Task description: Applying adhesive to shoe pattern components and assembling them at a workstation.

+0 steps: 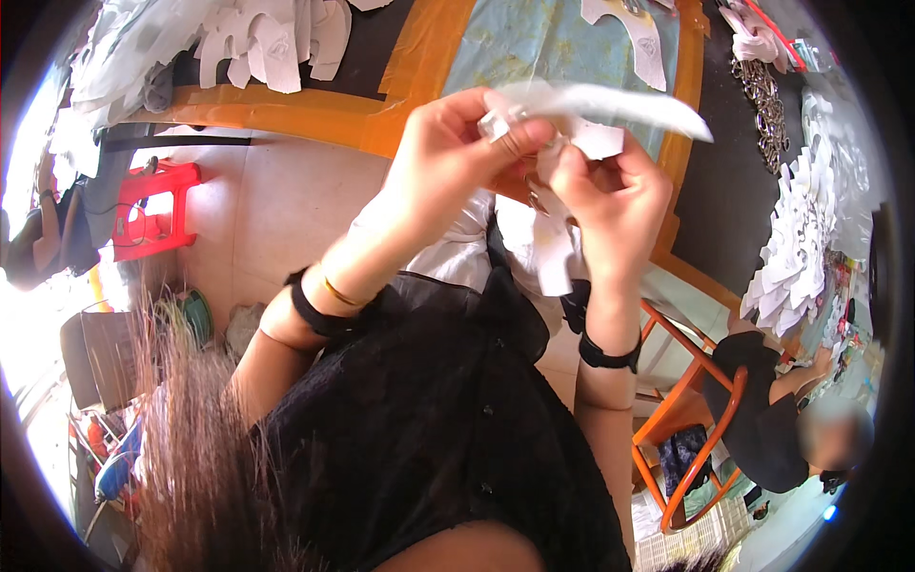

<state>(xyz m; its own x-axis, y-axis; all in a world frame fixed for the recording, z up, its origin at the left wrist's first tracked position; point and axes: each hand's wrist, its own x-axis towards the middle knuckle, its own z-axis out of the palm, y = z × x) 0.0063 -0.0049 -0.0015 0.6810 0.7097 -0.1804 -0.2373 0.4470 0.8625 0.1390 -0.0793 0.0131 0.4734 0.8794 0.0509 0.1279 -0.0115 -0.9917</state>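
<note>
A floppy white cut piece (629, 103) is held up in front of me at the table's near edge, its long curved strip reaching out to the right. My left hand (443, 157) pinches it between thumb and fingers. With its thumb bent against its fingers, my right hand (615, 195) grips the piece near its middle. A narrow white tail (554, 255) hangs below the hands. Whether this is one piece or two joined ones is hidden by the fingers, and its material is unclear. A similar white piece (637, 43) lies on the pale blue work surface (529, 48) beyond.
Brown tape (286, 112) borders the dark tabletop. White cut pieces (272, 43) lie at far left; a heap of white pieces (796, 238) and metal chains (760, 110) are right. A red stool (157, 210) stands left. A person (758, 410) sits by an orange-framed chair (681, 419).
</note>
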